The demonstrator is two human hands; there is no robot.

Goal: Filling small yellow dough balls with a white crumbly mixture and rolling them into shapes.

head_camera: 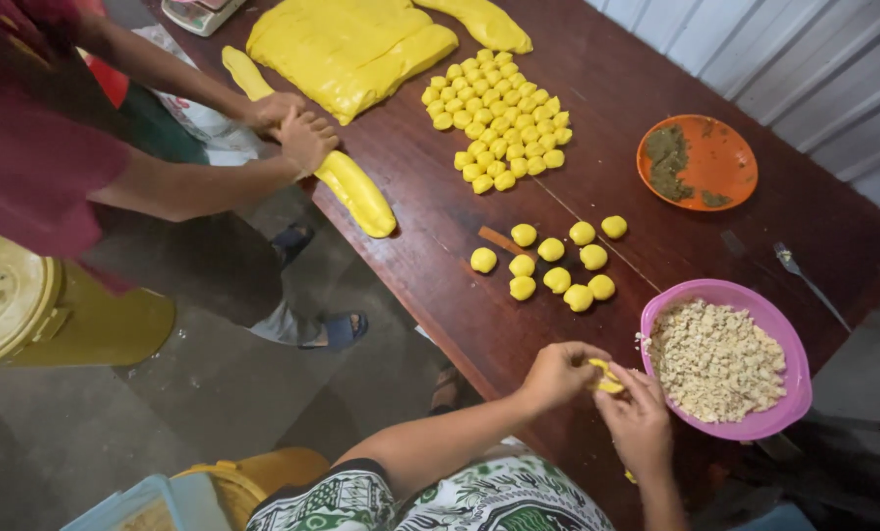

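Observation:
My left hand (556,374) and my right hand (642,425) meet at the near edge of the dark wooden table (440,226). Together they pinch a small flattened piece of yellow dough (605,378). Just right of my hands stands a pink bowl (720,292) filled with pale crumbly filling (715,359). Beyond my hands lies a loose group of several yellow dough balls (556,264) beside a thin wooden stick (504,240).
A dense cluster of several dough balls (499,118) and a big yellow dough slab (347,44) lie further back. Another person's hands (297,128) roll a dough log (356,192). An orange plate (698,162), a fork (804,275) and a yellow bucket (27,305) are around.

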